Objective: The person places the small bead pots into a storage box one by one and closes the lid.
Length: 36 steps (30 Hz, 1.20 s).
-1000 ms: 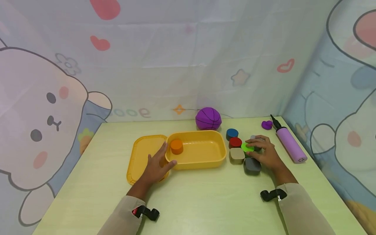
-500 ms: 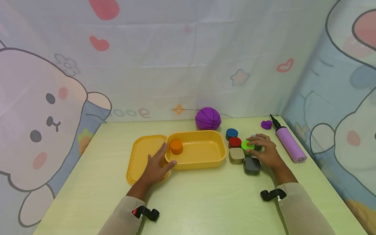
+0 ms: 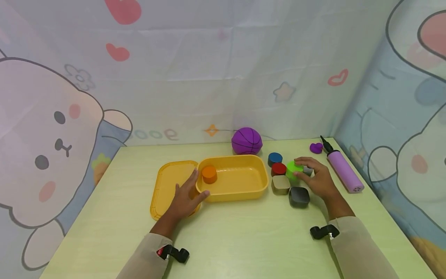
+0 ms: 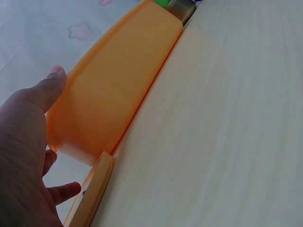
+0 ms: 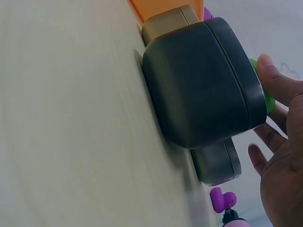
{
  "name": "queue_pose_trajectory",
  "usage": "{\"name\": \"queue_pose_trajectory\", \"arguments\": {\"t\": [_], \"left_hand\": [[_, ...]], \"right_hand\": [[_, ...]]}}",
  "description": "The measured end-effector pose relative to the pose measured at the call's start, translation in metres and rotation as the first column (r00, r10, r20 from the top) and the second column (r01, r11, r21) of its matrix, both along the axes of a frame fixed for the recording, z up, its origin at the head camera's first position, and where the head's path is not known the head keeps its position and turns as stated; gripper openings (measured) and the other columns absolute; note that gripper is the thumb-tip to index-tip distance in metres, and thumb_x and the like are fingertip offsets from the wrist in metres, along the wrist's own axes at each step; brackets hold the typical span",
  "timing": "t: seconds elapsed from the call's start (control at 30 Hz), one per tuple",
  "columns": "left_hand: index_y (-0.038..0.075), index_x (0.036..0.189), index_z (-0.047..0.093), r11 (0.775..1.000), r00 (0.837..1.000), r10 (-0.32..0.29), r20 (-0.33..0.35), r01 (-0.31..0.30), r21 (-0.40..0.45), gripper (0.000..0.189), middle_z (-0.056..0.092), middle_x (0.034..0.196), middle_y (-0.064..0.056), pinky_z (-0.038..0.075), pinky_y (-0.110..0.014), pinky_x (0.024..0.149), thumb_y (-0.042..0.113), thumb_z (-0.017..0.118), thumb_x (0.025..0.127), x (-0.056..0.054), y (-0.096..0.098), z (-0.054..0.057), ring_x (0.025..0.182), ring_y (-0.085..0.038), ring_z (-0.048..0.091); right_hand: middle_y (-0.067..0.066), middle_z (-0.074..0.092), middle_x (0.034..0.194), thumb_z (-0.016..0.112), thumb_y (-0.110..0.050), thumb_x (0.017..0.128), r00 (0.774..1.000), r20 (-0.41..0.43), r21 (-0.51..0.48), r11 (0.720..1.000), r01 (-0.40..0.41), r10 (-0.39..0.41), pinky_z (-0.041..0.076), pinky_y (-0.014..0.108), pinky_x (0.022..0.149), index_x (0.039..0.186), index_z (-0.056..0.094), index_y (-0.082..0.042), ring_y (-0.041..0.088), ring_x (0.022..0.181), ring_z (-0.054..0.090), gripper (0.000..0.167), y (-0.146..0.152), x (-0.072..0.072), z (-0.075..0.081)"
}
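My right hand [image 3: 318, 180] pinches a small round green case [image 3: 293, 170] between thumb and fingertips, just lifted among several other small cases. In the right wrist view a dark square case [image 5: 196, 90] with a lid seam hides most of the green one. My left hand [image 3: 185, 198] rests at the left end of a yellow plastic box [image 3: 238, 196], fingers straight along its end wall, thumb by the front rim [image 4: 113, 35]. Inside that box, at the left, sits an orange round case [image 3: 209, 174]. A flat yellow lid [image 3: 168, 182] lies under and left of the left hand.
Between box and right hand stand a blue case [image 3: 275, 158], a red case [image 3: 278, 169] and a beige case [image 3: 280, 185]; a grey case [image 3: 308, 171] is behind the hand. A purple ball [image 3: 247, 141], a pink pump [image 3: 345, 171] and a small purple object [image 3: 316, 148] lie farther out.
My right hand has drawn the green case slightly up, and its fingers no longer cover the top as much. The left hand and the box have stayed in place.
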State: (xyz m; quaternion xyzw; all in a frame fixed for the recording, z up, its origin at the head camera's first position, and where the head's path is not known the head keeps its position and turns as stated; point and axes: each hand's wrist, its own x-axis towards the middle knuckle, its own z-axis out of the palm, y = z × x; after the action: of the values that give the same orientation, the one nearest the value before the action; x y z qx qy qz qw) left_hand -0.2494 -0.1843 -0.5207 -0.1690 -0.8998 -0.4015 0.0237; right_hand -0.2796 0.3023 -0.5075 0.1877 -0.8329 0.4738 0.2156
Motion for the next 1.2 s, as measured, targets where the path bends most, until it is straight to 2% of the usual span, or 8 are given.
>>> {"name": "queue_pose_trajectory", "arguments": {"t": [0.17, 0.37, 0.5, 0.63, 0.77, 0.97, 1.03, 1.2], "left_hand": [[0.016, 0.176, 0.020, 1.000, 1.000, -0.001, 0.008, 0.001, 0.003, 0.091, 0.015, 0.184, -0.002, -0.010, -0.083, 0.127, 0.046, 0.069, 0.106, 0.001, 0.000, 0.001, 0.171, -0.035, 0.019], [0.018, 0.177, 0.019, 1.000, 1.000, -0.004, 0.021, 0.004, 0.004, 0.091, 0.014, 0.185, 0.000, -0.012, -0.081, 0.128, 0.048, 0.068, 0.107, 0.001, 0.001, 0.002, 0.172, -0.034, 0.018], [0.020, 0.177, 0.018, 1.000, 1.000, -0.003, 0.013, 0.003, -0.002, 0.091, 0.014, 0.185, 0.000, -0.011, -0.082, 0.128, 0.050, 0.068, 0.107, -0.001, 0.001, 0.000, 0.172, -0.034, 0.018], [0.020, 0.177, 0.018, 1.000, 1.000, 0.004, 0.012, -0.004, -0.009, 0.091, 0.015, 0.185, -0.001, -0.010, -0.083, 0.127, 0.050, 0.068, 0.106, -0.002, 0.000, 0.000, 0.172, -0.035, 0.018], [0.019, 0.177, 0.019, 1.000, 1.000, 0.005, 0.014, -0.004, -0.012, 0.091, 0.015, 0.185, -0.001, -0.010, -0.083, 0.128, 0.049, 0.068, 0.106, 0.000, -0.001, 0.001, 0.172, -0.034, 0.018], [0.019, 0.177, 0.018, 1.000, 1.000, 0.004, 0.021, -0.004, -0.019, 0.091, 0.014, 0.185, -0.001, -0.010, -0.082, 0.128, 0.048, 0.068, 0.107, 0.001, -0.001, 0.001, 0.172, -0.033, 0.018], [0.019, 0.177, 0.018, 1.000, 1.000, 0.001, 0.022, -0.001, -0.017, 0.091, 0.014, 0.185, -0.001, -0.010, -0.082, 0.128, 0.048, 0.068, 0.107, 0.001, -0.001, 0.001, 0.172, -0.033, 0.017], [0.016, 0.176, 0.020, 1.000, 1.000, -0.001, 0.006, 0.001, 0.001, 0.091, 0.016, 0.184, -0.004, -0.009, -0.083, 0.127, 0.046, 0.069, 0.106, 0.002, 0.000, 0.002, 0.171, -0.034, 0.018]], "right_hand": [[0.025, 0.072, 0.139, 0.084, 0.007, 0.091, 1.000, -0.001, -0.057, 0.998, 0.025, -0.025, 0.050, 0.005, 0.098, 0.128, 0.076, 0.004, -0.015, 0.122, 0.058, 0.039, -0.005, 0.002, 0.006], [0.028, 0.069, 0.144, 0.082, 0.008, 0.091, 0.999, -0.006, -0.108, 0.993, 0.037, -0.037, 0.050, 0.003, 0.101, 0.129, 0.075, 0.007, -0.016, 0.127, 0.059, 0.039, -0.014, 0.002, 0.015], [0.025, 0.066, 0.151, 0.079, 0.001, 0.097, 0.995, 0.051, -0.065, 0.994, 0.091, -0.088, 0.050, 0.003, 0.101, 0.143, 0.069, 0.002, 0.011, 0.137, 0.067, 0.047, -0.022, 0.003, 0.020], [0.023, 0.064, 0.154, 0.075, -0.008, 0.103, 0.982, 0.138, -0.032, 0.990, 0.135, -0.130, 0.054, 0.024, 0.111, 0.152, 0.063, -0.004, 0.046, 0.138, 0.066, 0.051, -0.037, 0.004, 0.027], [0.021, 0.065, 0.150, 0.076, -0.007, 0.102, 0.983, 0.137, -0.054, 0.990, 0.130, -0.122, 0.051, 0.045, 0.117, 0.147, 0.065, -0.003, 0.042, 0.138, 0.066, 0.046, -0.052, 0.004, 0.032], [0.021, 0.069, 0.138, 0.082, -0.002, 0.094, 0.996, 0.078, -0.117, 0.991, 0.058, -0.049, 0.055, 0.014, 0.106, 0.135, 0.072, 0.002, 0.017, 0.123, 0.070, 0.042, -0.071, 0.006, 0.035], [0.023, 0.069, 0.137, 0.083, 0.001, 0.092, 0.998, 0.067, -0.136, 0.990, 0.024, -0.015, 0.055, 0.010, 0.100, 0.133, 0.073, 0.004, 0.012, 0.119, 0.071, 0.043, -0.076, 0.006, 0.035], [0.025, 0.067, 0.140, 0.085, 0.001, 0.091, 0.995, 0.085, -0.135, 0.990, -0.039, 0.051, 0.060, 0.015, 0.094, 0.139, 0.069, 0.006, 0.033, 0.119, 0.076, 0.051, -0.092, 0.006, 0.035]]}}
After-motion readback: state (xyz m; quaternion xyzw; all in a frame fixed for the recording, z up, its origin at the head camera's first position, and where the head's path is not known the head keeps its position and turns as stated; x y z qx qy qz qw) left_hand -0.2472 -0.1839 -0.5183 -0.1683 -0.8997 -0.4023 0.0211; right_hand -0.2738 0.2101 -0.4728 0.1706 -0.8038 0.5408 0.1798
